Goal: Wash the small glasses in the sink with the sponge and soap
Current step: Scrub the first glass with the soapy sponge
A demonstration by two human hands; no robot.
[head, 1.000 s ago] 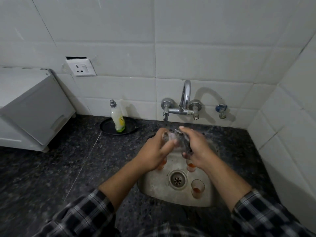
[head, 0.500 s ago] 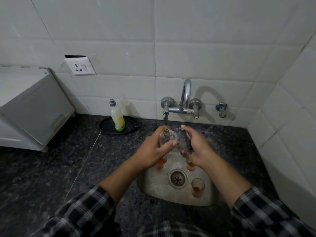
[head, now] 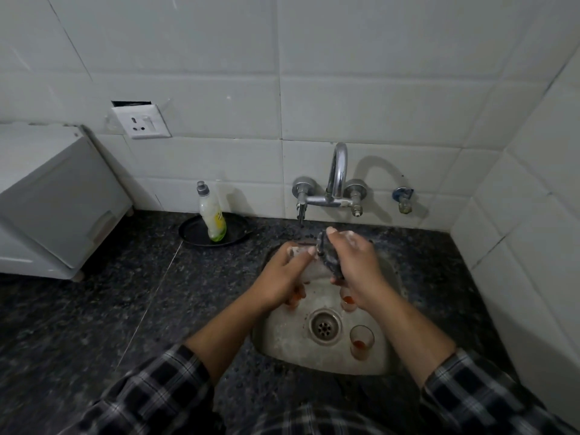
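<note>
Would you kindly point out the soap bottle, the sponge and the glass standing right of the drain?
soap bottle [head: 212,216]: head view, middle of its body.
sponge [head: 329,258]: head view, middle of its dark face.
glass [head: 361,340]: head view, on its side wall, by the orange dregs.

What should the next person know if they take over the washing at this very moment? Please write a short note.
Left hand: grips a foamy small glass above the sink.
Right hand: grips the dark sponge against that glass.
Soap bottle: stands on the black plate, left of the tap.
Done: the held glass is soaped, not rinsed.
Left: three dirty glasses with orange residue stand in the sink: the near glass in full view, two others partly hidden by the hands.
</note>
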